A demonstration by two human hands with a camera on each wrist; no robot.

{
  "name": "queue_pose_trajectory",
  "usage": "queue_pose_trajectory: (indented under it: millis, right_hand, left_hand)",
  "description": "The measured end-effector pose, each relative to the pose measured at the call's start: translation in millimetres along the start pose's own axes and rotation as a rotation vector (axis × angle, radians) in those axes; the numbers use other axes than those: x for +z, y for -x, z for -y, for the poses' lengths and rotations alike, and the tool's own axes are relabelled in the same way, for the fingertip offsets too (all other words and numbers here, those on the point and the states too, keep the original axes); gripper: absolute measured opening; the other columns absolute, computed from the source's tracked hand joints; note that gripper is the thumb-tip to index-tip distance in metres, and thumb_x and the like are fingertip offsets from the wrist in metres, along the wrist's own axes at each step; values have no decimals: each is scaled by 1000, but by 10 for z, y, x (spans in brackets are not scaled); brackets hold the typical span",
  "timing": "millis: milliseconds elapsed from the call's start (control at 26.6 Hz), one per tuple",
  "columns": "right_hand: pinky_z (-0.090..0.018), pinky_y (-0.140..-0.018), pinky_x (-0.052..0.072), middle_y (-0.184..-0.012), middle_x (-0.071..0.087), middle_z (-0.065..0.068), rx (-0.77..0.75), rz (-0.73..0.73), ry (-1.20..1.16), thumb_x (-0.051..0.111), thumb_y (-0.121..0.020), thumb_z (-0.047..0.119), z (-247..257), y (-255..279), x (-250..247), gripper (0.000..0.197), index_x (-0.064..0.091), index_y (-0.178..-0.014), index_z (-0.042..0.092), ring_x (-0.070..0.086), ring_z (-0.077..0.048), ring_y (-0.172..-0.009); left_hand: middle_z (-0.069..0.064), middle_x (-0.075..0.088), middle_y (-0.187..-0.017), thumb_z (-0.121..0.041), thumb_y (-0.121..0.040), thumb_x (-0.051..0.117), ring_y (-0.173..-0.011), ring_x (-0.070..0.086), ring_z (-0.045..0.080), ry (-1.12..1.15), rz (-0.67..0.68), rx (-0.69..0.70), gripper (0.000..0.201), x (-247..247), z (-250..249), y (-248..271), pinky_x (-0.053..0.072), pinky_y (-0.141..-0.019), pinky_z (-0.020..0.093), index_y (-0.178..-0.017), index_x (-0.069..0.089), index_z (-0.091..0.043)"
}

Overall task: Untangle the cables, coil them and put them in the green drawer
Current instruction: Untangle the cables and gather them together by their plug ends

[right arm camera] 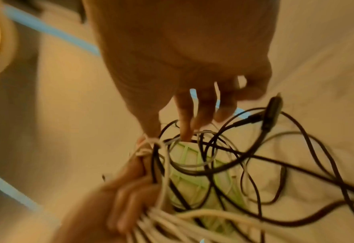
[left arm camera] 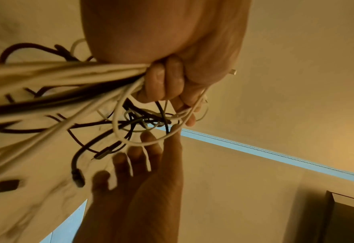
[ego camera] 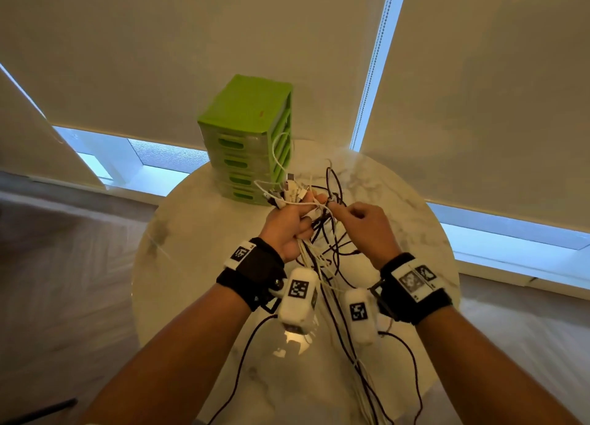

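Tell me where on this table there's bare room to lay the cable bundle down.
Bare marble table lies left of the left hand, below the green drawer unit. More lies right of the right hand, toward the far rim. The middle is crowded: tangled cables hang between both hands and trail to the near edge.

Dim and warm-toned throughout, with cool daylight leaking past the blinds (ego camera: 223, 57), glare on the bench (ego camera: 297, 335), curved wide-angle edges, and heavy motion blur in both wrist views
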State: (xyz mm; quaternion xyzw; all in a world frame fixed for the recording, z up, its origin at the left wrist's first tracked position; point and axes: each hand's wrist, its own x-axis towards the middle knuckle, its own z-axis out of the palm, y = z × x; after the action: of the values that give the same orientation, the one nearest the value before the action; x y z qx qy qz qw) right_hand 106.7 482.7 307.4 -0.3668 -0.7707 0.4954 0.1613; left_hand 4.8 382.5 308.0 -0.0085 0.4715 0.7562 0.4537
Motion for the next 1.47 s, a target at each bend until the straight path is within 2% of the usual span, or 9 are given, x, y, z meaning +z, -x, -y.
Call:
queue_pose_trajectory:
  millis: [151,264,339,565,941,1092,1205,1318,1468]
  right_hand:
    - [-21,-54,38,-67,65,1,155,351,-128,62,-89,38,116,31,5,28,70,-76,14,55,-7,-59]
    - [-17,-58,47,-67,65,-6,88,270,-161,60,-92,17,34,-42,-92,20,67,-75,9,59,-9,-58]
    - [-31,-71,50,-63,60,-4,71,189,-197,59,-93,15,-96,-124,-260,20,65,-74,9,59,-18,-63]
    - [-25,-68,45,-73,67,-1,-20,30,-94,54,-95,17,-202,-245,-604,23,69,-78,13,62,-14,-71]
    - [-44,-79,50,-67,66,-12,232,-277,114,49,-87,30,-800,-494,-965,31,64,-70,9,63,-34,-75]
    - [-43,-89,47,-109,64,-23,299,-151,401,48,-91,29,-850,-519,-882,32,64,-99,3,58,-40,-101]
    - [-45,-98,43,-130,45,-19,121,-143,601,60,-86,26,-610,-356,-601,47,50,-129,13,49,-38,-116]
    - [-35,-88,48,-112,56,-5,-234,-28,463,61,-89,25,-292,-182,-178,24,63,-112,20,55,-18,-96]
    - [-25,-85,41,-113,56,4,-276,307,600,63,-88,28,-291,-168,237,27,65,-115,26,55,-13,-103]
  left_hand:
    - [2,63,-73,-9,-99,44,-32,24,3,-63,57,-12,37,-10,13,16,18,-32,16,-77,74,-14]
    - [3,62,-85,-3,-98,42,-33,23,3,-95,-27,70,33,-97,-88,6,17,-33,16,-78,66,-13]
    - [1,63,-82,0,-99,38,-33,21,2,-68,-35,96,28,-174,-165,1,16,-33,15,-84,60,-12]
    - [-1,63,-77,-2,-99,41,-33,21,2,-62,-120,156,23,-303,-212,-32,19,-32,15,-88,59,-12]
    - [-1,53,-74,-4,-89,62,-32,19,3,37,-435,288,14,-431,-327,-83,17,-31,16,-97,67,-14]
    - [-1,56,-80,-4,-90,59,-32,20,2,-2,-342,271,15,-320,-310,-48,16,-32,16,-88,67,-16]
    - [0,63,-86,-5,-94,53,-33,20,3,-138,-198,228,20,-220,-251,4,15,-35,17,-84,64,-18]
    - [1,68,-94,-4,-95,51,-33,20,2,-163,-168,190,22,-184,-187,18,15,-35,16,-83,62,-19]
    - [1,69,-96,-5,-95,52,-34,21,3,-148,-160,166,17,-239,-179,28,17,-35,16,-88,62,-17]
